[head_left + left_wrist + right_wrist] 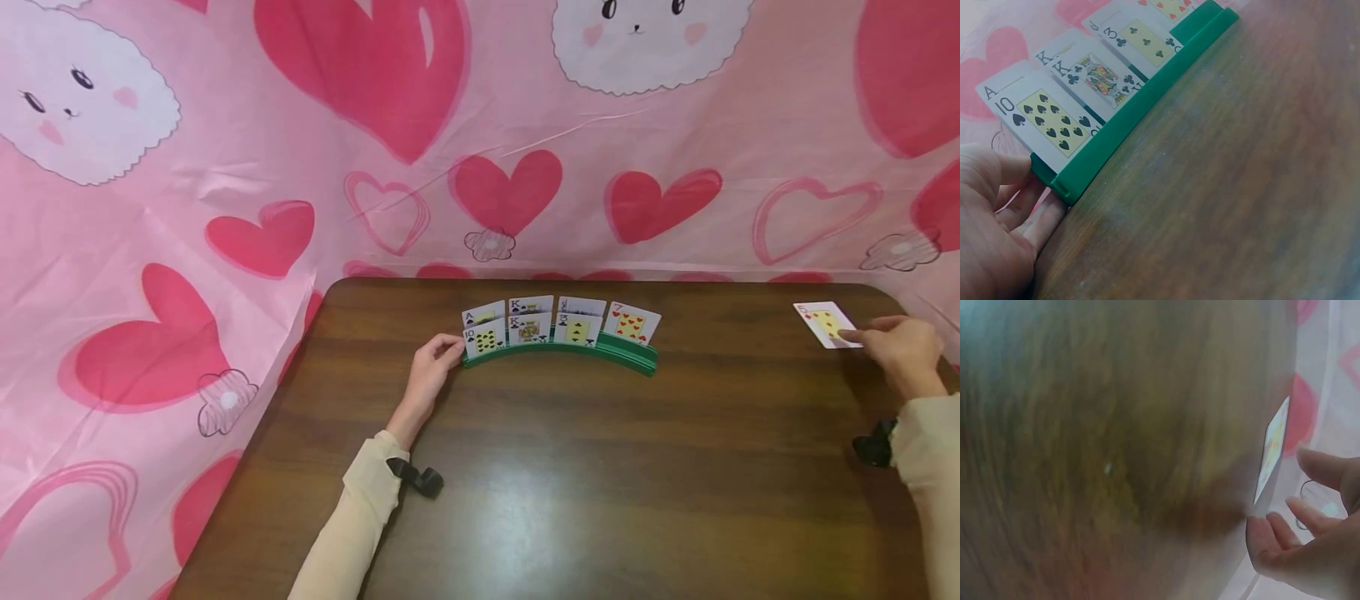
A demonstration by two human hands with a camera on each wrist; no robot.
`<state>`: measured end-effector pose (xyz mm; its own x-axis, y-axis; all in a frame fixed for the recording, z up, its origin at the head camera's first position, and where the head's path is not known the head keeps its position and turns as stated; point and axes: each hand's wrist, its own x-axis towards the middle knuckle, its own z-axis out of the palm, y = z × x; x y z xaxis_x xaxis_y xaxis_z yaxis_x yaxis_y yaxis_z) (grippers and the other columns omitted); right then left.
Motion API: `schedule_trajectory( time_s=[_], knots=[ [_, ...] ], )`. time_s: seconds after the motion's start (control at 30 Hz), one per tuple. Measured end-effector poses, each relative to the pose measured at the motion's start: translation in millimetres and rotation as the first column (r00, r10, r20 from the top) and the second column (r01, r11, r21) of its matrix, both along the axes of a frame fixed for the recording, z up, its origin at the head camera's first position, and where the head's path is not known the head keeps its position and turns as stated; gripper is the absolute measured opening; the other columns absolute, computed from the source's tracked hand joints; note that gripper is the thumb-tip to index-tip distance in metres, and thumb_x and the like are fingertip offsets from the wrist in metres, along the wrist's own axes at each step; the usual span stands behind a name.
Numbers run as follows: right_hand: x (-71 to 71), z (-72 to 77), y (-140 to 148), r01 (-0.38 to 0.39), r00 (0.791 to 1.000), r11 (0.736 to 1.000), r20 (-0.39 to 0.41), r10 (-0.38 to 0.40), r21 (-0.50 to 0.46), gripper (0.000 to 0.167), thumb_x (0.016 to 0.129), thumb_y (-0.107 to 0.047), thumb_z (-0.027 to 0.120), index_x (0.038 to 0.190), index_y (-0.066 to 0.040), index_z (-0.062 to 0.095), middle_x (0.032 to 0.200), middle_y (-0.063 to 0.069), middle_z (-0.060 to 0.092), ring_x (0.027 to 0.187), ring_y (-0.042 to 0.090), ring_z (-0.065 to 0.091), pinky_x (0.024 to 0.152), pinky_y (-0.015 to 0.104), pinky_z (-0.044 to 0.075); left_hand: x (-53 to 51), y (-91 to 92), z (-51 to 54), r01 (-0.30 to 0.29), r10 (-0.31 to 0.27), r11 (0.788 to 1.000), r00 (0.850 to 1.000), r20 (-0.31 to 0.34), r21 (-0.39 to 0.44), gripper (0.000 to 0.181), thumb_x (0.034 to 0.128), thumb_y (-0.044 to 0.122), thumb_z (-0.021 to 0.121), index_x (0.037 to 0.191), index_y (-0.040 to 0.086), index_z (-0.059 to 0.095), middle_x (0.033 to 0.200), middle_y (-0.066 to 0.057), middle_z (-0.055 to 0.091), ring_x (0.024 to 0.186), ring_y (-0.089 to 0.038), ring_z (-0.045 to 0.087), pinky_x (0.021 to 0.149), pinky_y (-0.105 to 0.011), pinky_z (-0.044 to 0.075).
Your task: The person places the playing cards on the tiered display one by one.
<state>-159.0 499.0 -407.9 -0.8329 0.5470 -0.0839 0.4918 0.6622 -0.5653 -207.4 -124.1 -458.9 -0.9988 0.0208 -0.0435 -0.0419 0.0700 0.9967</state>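
My left hand (437,364) holds the left end of a curved green card holder (630,354), thumb and fingers against that end in the left wrist view. In the holder's front row stand a ten of spades (1047,119), a king of clubs (1100,81) and a three of clubs (1141,44). An ace (483,312), another king (531,304) and a partly hidden card show behind them. A seven of hearts (632,322) stands at the right. My right hand (903,350) is at the right edge of a five of diamonds (825,323), its thumb and fingers apart in the right wrist view.
The brown wooden table (562,467) ends at a rounded back edge. A pink cloth (525,117) with hearts and white faces hangs behind it and to the left. A black wrist strap (416,477) sits on the left sleeve, with another black device (873,443) at the right wrist.
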Motion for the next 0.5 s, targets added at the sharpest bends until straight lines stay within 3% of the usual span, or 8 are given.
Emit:
schedule_trajectory(
  time_s=[0.07,0.2,0.33,0.5],
  knots=[
    [-0.6,-3.2,3,-0.029,0.999,0.999,0.027,0.028,0.03,0.065,0.098,-0.025,0.061,0.133,0.025,0.037,0.131,0.049,0.036,0.124,0.064,0.029,0.102,0.064,0.028,-0.1,0.1,0.3,-0.001,0.001,1.0,1.0,0.001,0.0,0.022,0.1046,0.011,0.062,0.115,-0.008,0.067,0.124,-0.02,0.067,0.111,-0.022,0.065,0.1,-0.036,0.053],
    [-5.0,-7.1,9,-0.125,0.99,0.983,0.077,0.116,0.131,0.071,0.098,-0.034,0.061,0.127,0.026,0.036,0.132,0.049,0.037,0.12,0.064,0.035,0.102,0.064,0.03,0.0,0.0,0.7,-0.003,0.003,1.0,1.0,0.003,-0.001,0.022,0.1048,0.011,0.062,0.114,-0.008,0.067,0.124,-0.021,0.067,0.11,-0.022,0.065,0.099,-0.035,0.054],
    [-9.1,-10.1,9,-0.171,0.984,0.963,0.076,0.159,0.208,0.077,0.097,-0.043,0.061,0.122,0.027,0.039,0.129,0.048,0.044,0.118,0.065,0.039,0.1,0.065,0.032,-0.3,0.4,-0.4,-0.001,0.001,1.0,1.0,0.005,0.001,0.021,0.1048,0.011,0.061,0.114,-0.007,0.067,0.123,-0.02,0.067,0.109,-0.021,0.065,0.098,-0.034,0.054],
    [-10.8,-12.8,3,-0.127,0.99,0.974,0.087,0.112,0.186,0.08,0.097,-0.046,0.061,0.129,0.024,0.039,0.131,0.051,0.037,0.12,0.071,0.033,0.097,0.071,0.031,0.1,1.0,-1.1,0.003,-0.003,1.0,1.0,-0.006,0.007,0.021,0.1042,0.011,0.062,0.114,-0.008,0.068,0.122,-0.02,0.068,0.107,-0.021,0.066,0.096,-0.033,0.055]
  ],
)
